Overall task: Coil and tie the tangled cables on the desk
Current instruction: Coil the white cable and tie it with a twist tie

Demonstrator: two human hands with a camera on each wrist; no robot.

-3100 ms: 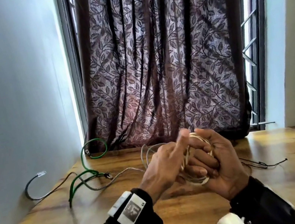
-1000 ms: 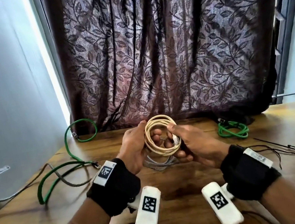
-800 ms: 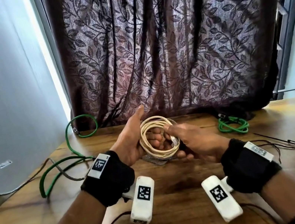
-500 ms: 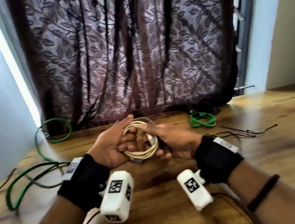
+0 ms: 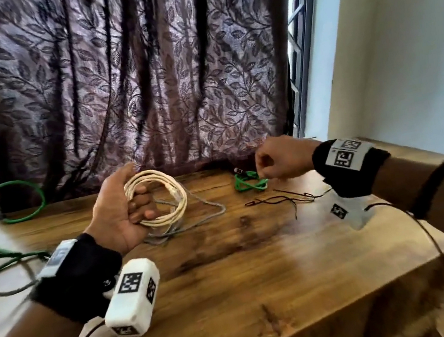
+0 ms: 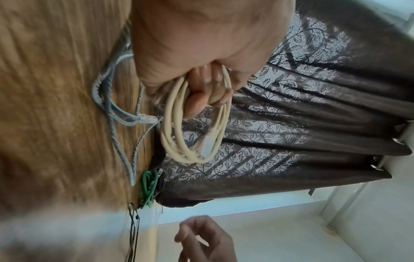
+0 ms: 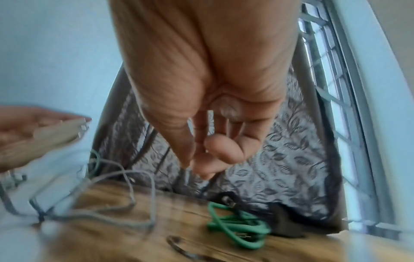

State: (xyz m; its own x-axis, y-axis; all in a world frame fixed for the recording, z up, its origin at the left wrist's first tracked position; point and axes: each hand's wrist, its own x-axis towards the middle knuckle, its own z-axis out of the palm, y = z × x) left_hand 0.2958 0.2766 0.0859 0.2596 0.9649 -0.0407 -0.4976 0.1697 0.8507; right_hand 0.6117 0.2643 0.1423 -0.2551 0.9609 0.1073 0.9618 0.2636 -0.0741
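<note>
My left hand (image 5: 132,204) holds a cream cable (image 5: 161,200) wound into a round coil, fingers curled through the loops and thumb up; the left wrist view shows the coil (image 6: 195,124) hanging from those fingers with a clear plug on it. My right hand (image 5: 278,161) hovers at the back right of the desk, just above a small green coiled cable (image 5: 249,182). In the right wrist view its fingers (image 7: 215,159) are loosely curled and hold nothing, and the green coil (image 7: 237,228) lies below them. Thin black ties (image 5: 281,199) lie in front of the green coil.
A loose grey cable (image 5: 194,220) sprawls on the wooden desk (image 5: 262,279) under the cream coil. A long green cable (image 5: 6,204) loops at the far left. A dark leaf-patterned curtain (image 5: 143,93) hangs behind the desk. The desk's front right corner is close by.
My right hand let go of the cream coil and moved right to above the small green coil. The left hand now holds the cream coil alone. The view swung right.
</note>
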